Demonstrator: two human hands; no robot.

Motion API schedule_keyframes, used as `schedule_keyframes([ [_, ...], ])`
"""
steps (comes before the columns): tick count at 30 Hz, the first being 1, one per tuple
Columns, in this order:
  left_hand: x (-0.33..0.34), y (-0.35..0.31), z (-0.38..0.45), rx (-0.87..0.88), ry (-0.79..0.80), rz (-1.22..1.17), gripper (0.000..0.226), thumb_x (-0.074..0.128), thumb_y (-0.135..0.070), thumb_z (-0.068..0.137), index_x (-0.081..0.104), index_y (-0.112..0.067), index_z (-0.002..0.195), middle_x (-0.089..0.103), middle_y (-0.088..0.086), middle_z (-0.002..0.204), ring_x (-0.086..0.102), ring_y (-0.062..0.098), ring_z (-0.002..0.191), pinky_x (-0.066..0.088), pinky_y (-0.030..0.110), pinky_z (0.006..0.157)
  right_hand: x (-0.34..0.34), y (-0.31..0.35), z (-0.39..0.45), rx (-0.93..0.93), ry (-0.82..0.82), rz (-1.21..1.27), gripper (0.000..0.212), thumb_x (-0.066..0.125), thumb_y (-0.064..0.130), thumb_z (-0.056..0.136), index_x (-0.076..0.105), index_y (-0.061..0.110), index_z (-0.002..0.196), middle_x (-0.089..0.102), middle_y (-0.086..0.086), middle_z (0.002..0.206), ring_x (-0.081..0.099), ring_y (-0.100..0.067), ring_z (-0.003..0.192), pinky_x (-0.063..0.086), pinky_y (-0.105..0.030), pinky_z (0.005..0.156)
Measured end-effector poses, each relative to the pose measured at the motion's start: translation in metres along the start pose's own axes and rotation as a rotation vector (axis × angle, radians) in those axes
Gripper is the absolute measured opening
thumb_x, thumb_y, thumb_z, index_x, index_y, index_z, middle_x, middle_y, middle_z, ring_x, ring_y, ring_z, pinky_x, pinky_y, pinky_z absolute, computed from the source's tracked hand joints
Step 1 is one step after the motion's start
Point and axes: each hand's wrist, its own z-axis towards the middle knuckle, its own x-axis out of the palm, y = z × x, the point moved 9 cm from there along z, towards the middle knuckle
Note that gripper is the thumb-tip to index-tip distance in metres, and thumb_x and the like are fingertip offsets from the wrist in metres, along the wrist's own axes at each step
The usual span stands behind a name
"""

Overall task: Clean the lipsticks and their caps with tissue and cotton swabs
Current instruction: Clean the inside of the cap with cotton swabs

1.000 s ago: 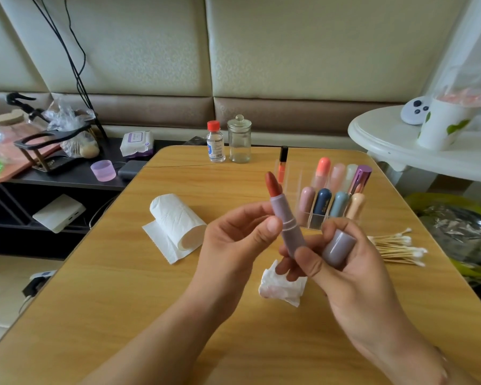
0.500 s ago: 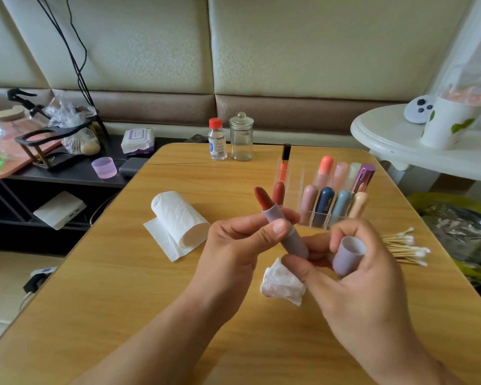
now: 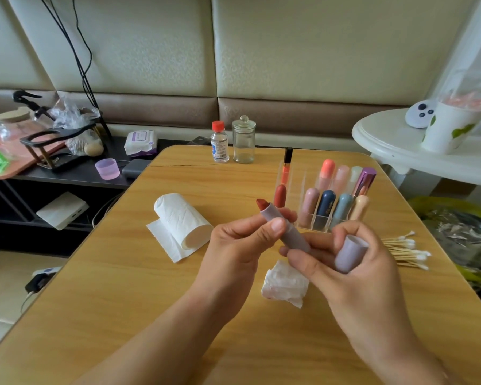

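Lipstick (image 3: pixel 286 227) tilted further left — red tip up-left.

Tissue roll (image 3: pixel 182 223) left of organizer (image 3: pixel 303 190)

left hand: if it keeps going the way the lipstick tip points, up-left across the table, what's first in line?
Probably the tissue roll. The left hand holds the open lipstick with its tip aimed up-left; only bare table shows between. Depth is unclear, so it might pass above the roll.

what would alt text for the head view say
Two hands hold an open reddish-brown lipstick over a wooden table: left hand grips the tube, right hand its base and lilac cap. Crumpled tissue lies below, cotton swabs right.
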Motion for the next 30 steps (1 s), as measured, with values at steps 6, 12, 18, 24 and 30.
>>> schedule_keyframes([
  [6,0.002,-0.002,-0.001,-0.003,0.028,0.017,0.038,0.084,-0.046,0.066,0.08,-0.017,0.09,0.072,0.003,0.103,0.062,0.019,0.111,0.039,0.041,0.105,0.012,-0.032,0.002,0.329,0.139,0.461,0.068,0.094,0.031,0.05,0.048,0.008,0.095,0.07,-0.033,0.091,0.075,-0.039,0.079,0.06,-0.029,0.059],
  [12,0.001,-0.001,-0.001,0.015,0.011,0.022,0.036,0.085,-0.042,0.067,0.08,-0.016,0.091,0.073,0.006,0.105,0.064,0.023,0.11,0.041,0.041,0.101,-0.006,-0.001,0.003,-0.061,-0.032,-0.042,0.042,0.082,-0.003,0.07,0.048,0.02,0.08,0.076,-0.009,0.094,0.075,-0.025,0.092,0.062,-0.037,0.08],
  [18,0.0,-0.006,0.0,0.046,0.028,0.014,0.036,0.083,-0.043,0.07,0.078,-0.018,0.095,0.072,0.009,0.107,0.062,0.027,0.109,0.043,0.042,0.099,0.012,-0.019,0.002,0.11,0.148,0.303,0.068,0.094,0.046,0.057,0.046,0.013,0.093,0.072,-0.027,0.1,0.072,-0.045,0.092,0.061,-0.038,0.071],
  [24,0.014,0.0,-0.003,0.059,0.107,0.148,0.025,0.068,-0.011,0.087,0.069,0.001,0.109,0.071,0.018,0.108,0.068,0.028,0.106,0.053,0.03,0.088,0.004,-0.02,0.006,0.096,0.125,0.104,0.046,0.088,0.055,0.062,0.06,0.024,0.08,0.076,-0.012,0.091,0.075,-0.028,0.085,0.061,-0.044,0.068],
  [30,0.005,-0.006,0.002,0.122,0.105,0.375,0.039,0.051,-0.038,0.097,0.038,-0.028,0.132,0.049,-0.009,0.08,0.048,0.015,0.074,0.046,0.03,0.076,-0.025,-0.007,0.019,-0.011,0.064,-0.086,0.026,0.033,0.036,0.089,0.056,0.025,0.082,0.044,0.0,0.063,0.04,-0.019,0.063,0.036,-0.037,0.061],
])
